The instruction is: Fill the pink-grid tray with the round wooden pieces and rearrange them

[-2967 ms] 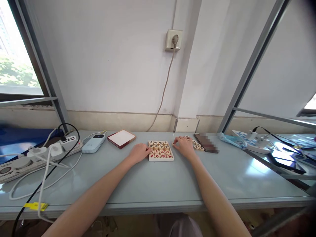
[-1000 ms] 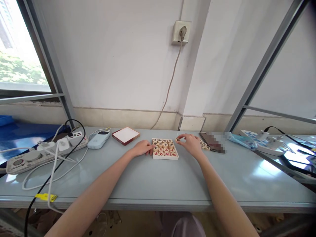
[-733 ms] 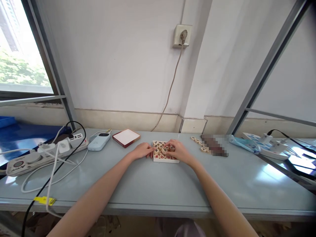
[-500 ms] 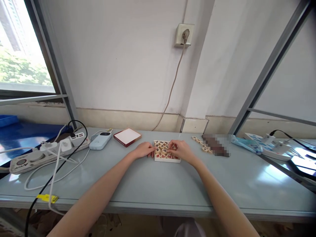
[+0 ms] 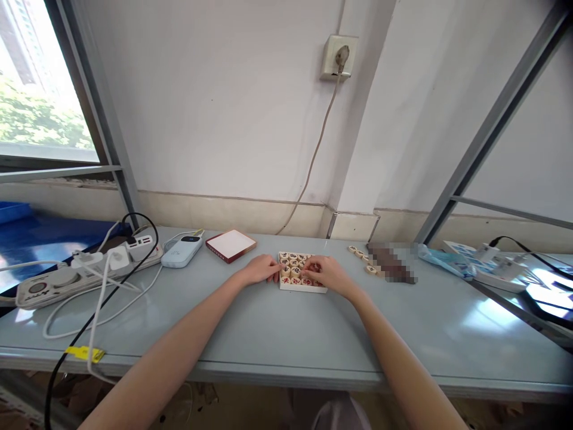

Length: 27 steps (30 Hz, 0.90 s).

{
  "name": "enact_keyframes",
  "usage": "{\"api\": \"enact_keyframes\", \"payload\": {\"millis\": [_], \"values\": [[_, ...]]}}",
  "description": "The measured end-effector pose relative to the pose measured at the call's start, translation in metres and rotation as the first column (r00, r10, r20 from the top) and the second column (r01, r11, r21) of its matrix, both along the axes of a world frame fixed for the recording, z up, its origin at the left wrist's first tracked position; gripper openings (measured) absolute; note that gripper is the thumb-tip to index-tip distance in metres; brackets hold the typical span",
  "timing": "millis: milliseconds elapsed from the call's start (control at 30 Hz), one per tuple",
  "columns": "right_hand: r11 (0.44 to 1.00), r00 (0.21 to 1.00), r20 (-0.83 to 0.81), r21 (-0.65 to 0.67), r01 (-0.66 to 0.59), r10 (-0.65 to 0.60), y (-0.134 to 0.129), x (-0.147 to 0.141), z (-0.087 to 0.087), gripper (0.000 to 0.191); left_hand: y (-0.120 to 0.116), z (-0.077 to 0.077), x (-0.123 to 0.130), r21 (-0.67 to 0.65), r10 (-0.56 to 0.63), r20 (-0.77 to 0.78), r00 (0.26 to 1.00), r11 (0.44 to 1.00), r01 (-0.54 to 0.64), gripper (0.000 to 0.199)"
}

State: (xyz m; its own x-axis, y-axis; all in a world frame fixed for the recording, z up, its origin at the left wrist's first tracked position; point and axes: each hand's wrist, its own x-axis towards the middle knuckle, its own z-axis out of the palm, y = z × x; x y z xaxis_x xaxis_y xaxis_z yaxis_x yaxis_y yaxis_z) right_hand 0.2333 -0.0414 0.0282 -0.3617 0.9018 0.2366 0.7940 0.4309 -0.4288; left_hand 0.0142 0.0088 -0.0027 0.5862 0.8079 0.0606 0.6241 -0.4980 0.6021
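A white box [image 5: 303, 289] with several round xiangqi pieces [image 5: 295, 271] in rows lies on the grey table. The pieces carry black or red characters. My left hand [image 5: 263, 269] rests against the box's left edge, its fingers curled together; what they hold, if anything, is hidden. Over the right part of the box is my right hand [image 5: 323, 273], its fingers closed in a pinch at the pieces, with the fingertips too small to show what is between them. Several loose pieces [image 5: 359, 254] lie on the table to the right, beside a blurred brown object [image 5: 394, 263].
A red-edged box lid [image 5: 231, 245] lies at the back, left of the box. Further left are a white power bank [image 5: 181, 252], a power strip [image 5: 58, 285] and tangled cables. A blue plastic bag [image 5: 447, 261] and more electronics sit at the right.
My right hand has shifted slightly down and left over the box, toward the lower rows of pieces. My left hand stays at the left edge. The view has tilted slightly.
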Motion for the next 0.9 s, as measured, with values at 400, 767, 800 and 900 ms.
{"api": "enact_keyframes", "payload": {"millis": [400, 767, 800, 900], "values": [[0.520, 0.522, 0.127, 0.437, 0.734, -0.843, 0.026, 0.099, -0.034, 0.039, -0.009, 0.010, -0.003, -0.042, -0.005, -0.030, 1.000, 0.999, 0.004, 0.061], [0.682, 0.626, 0.274, 0.352, 0.641, -0.730, 0.027, 0.088, -0.034, 0.028, -0.020, 0.023, -0.006, -0.193, -0.199, -0.039, 0.979, 0.963, 0.188, 0.047], [0.699, 0.644, 0.274, 0.325, 0.637, -0.714, 0.026, 0.087, -0.032, 0.026, -0.021, 0.023, -0.005, -0.173, -0.174, -0.042, 0.984, 0.971, 0.164, 0.046], [0.748, 0.694, 0.281, 0.270, 0.606, -0.663, 0.024, 0.086, -0.027, 0.021, -0.023, 0.023, -0.002, -0.152, -0.109, -0.069, 0.992, 0.984, 0.097, 0.046]]}}
